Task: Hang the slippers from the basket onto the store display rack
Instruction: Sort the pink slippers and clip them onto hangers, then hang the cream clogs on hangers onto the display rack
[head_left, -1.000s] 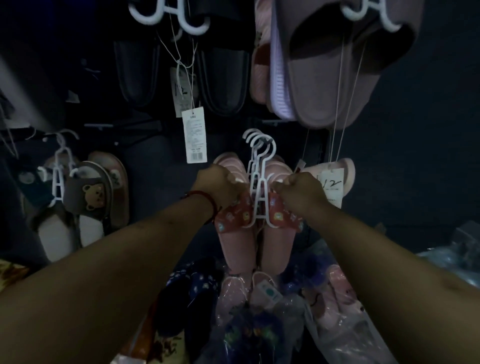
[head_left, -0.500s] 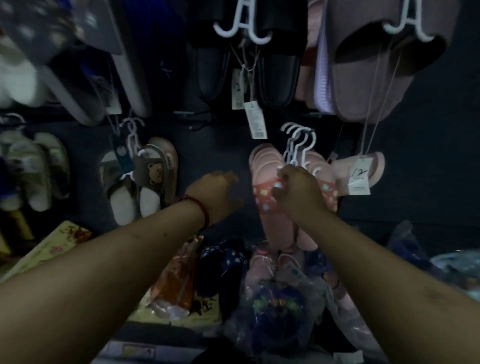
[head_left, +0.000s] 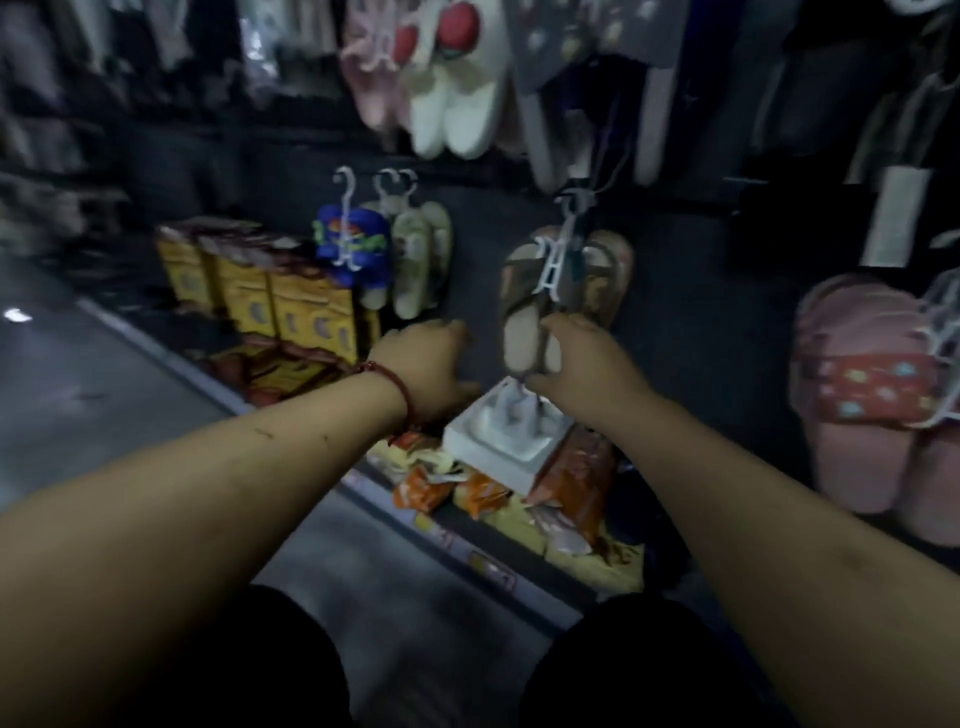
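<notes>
Your right hand holds the heel ends of the brown slippers, with the thumb on top and the fingers curled beneath. The blur leaves the exact grip soft. Your left hand sits just left of the brown slippers, its fingers loosely stretched and holding nothing.

The brown slippers hang as a pair on a white hanger, whose hook reaches up to the dark display rack behind them. They look light, with soft soles that will bend under a squeeze. The hanger is thin plastic, stiff but likely to snap if twisted. Expect the pair to swing from the hook. Steady both heels together, or take the hanger by its stem above the straps rather than by one slipper.

Directly below the brown slippers sits a white tray. It holds a white plastic piece, too blurred to name. Orange packets lie under and around the tray. Left of the brown slippers a row of yellow boxes stands closed. The basket is not in view.

Blue slippers hang to the left of the brown slippers, and pink slippers hang well to the right.
</notes>
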